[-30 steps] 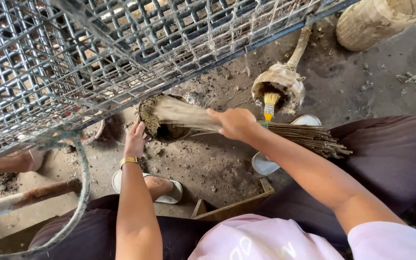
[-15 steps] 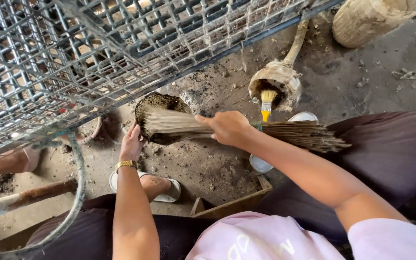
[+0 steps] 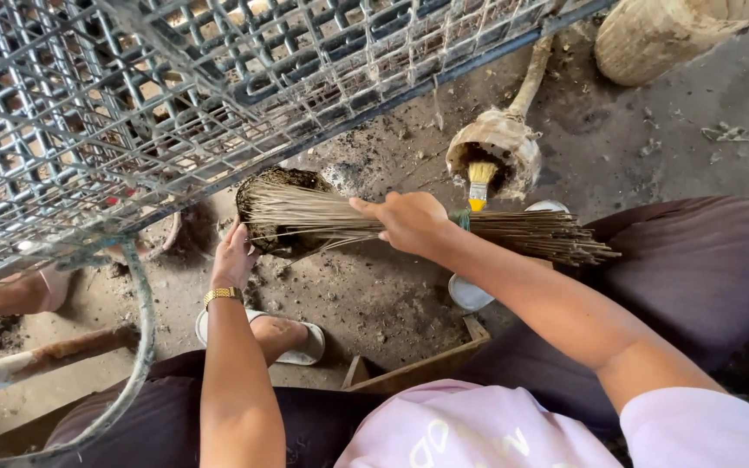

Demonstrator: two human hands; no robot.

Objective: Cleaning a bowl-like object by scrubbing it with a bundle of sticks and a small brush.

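My right hand (image 3: 409,222) grips a bundle of thin sticks, a stick broom (image 3: 513,230), held level above the dirty ground. Its bristle end fans out to the left over a dark round coconut shell (image 3: 281,184). My left hand (image 3: 233,257), with a gold watch on the wrist, rests against the near side of that shell and holds it in place. A metal wire cage (image 3: 175,95) hangs over the shell from the upper left.
A husk-like scoop with a long handle (image 3: 500,143) holds a yellow brush (image 3: 478,180) just beyond my right hand. A wooden block (image 3: 652,35) stands top right. My sandalled foot (image 3: 283,334), a wooden frame (image 3: 418,368) and a curved hoop (image 3: 136,364) lie near me.
The broom's bristle end has swept left and down across the shell with my right hand. My left hand stays at the shell.
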